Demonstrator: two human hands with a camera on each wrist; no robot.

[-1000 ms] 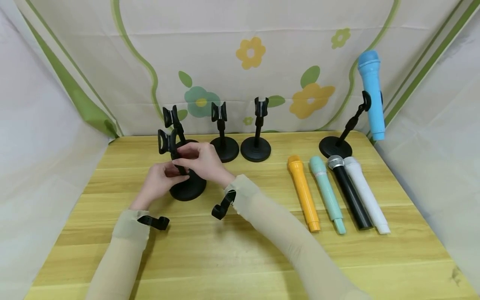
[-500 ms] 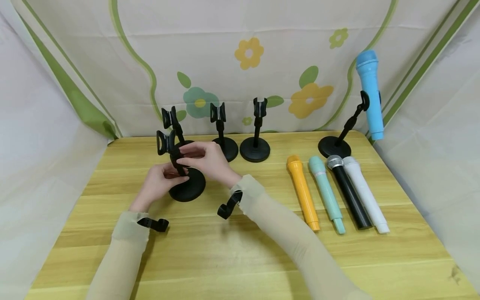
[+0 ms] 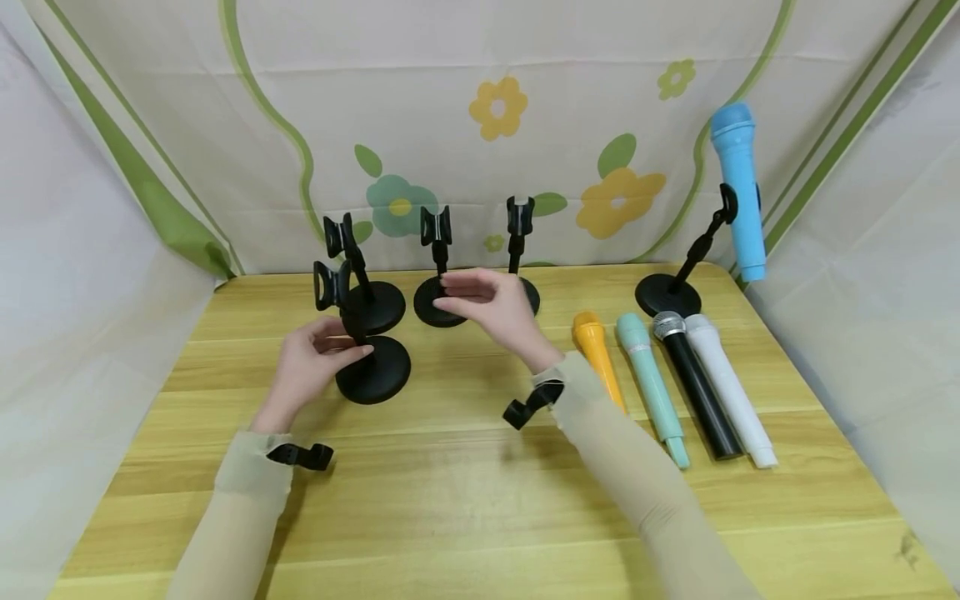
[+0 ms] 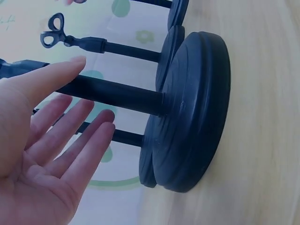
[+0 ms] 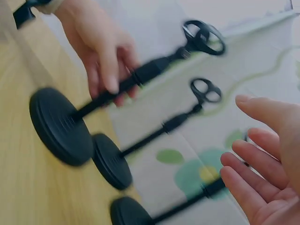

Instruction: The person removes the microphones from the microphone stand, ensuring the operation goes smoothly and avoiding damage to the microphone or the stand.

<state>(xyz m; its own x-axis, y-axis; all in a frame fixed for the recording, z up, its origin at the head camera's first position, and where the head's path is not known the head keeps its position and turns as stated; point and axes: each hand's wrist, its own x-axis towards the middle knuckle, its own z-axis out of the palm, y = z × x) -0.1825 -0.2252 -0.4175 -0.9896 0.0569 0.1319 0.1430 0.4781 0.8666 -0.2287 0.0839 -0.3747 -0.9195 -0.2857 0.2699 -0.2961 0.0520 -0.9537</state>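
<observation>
In the head view my left hand (image 3: 303, 362) is at the pole of the front black microphone stand (image 3: 377, 372), at the left of the table. In the left wrist view its thumb crosses the pole of this stand (image 4: 122, 96), with the fingers loosely bent on the other side. The stand's round base sits on the table, its clip without a microphone. My right hand (image 3: 501, 310) holds nothing; its fingers are slightly bent and apart, in front of a middle microphone stand (image 3: 435, 229) and partly hiding a further one (image 3: 520, 218).
Behind the front stand is another microphone stand (image 3: 378, 307). At the back right a stand (image 3: 667, 293) bears a blue microphone (image 3: 741, 192). Orange (image 3: 596, 354), mint (image 3: 652, 383), black (image 3: 701, 396) and white (image 3: 731, 387) microphones lie on the right. A flowered curtain (image 3: 555, 83) hangs behind.
My right hand has let go of the front stand and moved right, in front of the middle stands. The left hand stays at the pole, and the stand has hardly shifted.
</observation>
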